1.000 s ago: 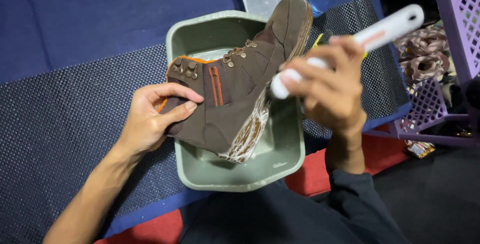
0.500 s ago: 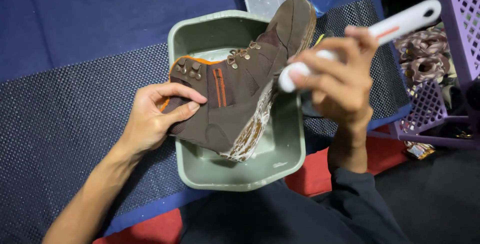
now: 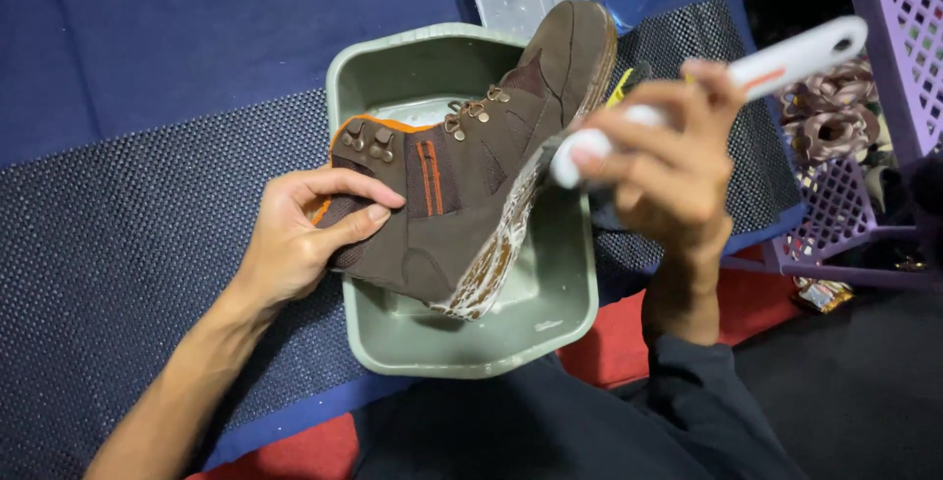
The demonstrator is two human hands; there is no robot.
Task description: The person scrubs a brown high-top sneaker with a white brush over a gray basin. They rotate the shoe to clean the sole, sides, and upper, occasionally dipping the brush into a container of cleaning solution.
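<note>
Head view: the left hand point(image 3: 295, 244), fingers closed round the collar, holds a brown boot point(image 3: 471, 175) tilted over a grey-green basin point(image 3: 565, 313). The right hand point(image 3: 668, 170), fingers wrapped tight on a white brush point(image 3: 756, 67), works its head at the muddy sole edge. Scrubbing appears under way; the next stroke calls for a firm boot and steady pressure along the sole.

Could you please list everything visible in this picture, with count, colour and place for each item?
boot: one, brown with orange trim, sole soapy, held over the basin
basin: one, grey-green, centre, on the mat
brush: one, white handle, head at the boot's sole
mat: one, dark mesh, under the basin
crate: one, purple lattice, right edge
left hand: grips the boot's collar
right hand: holds the brush
</note>
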